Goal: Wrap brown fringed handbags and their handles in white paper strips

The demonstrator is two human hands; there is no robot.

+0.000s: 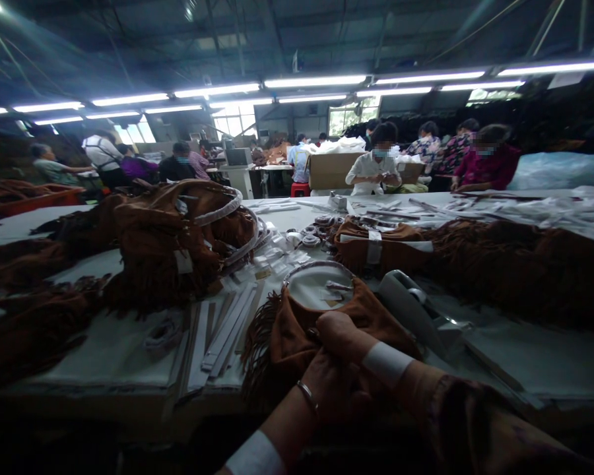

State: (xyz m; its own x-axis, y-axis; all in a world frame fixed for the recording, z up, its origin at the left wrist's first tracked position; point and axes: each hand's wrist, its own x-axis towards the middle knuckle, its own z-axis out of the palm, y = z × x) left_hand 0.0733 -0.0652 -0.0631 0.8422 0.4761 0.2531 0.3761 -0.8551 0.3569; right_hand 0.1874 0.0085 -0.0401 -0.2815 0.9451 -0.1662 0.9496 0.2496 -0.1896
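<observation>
A brown fringed bag (297, 323) lies at the table's near edge, its wrapped handle (319, 265) arched away from me. My right hand (339, 335) is closed at the middle of the bag's opening, its fingers curled over the material. Just below and touching it, my left hand (329, 386), with a bracelet at the wrist, is closed at the bag's near side. The fingertips of both hands are mostly hidden, and the lower part of the bag is dark. White bands circle both wrists.
Flat strips (222, 330) and a tape dispenser (410, 307) flank the bag. A pile of brown bags (163, 237) stands left, a wrapped bag (381, 247) and more fringed bags (525, 264) right. Small plastic packets (272, 254) lie beyond. Several people sit across the table.
</observation>
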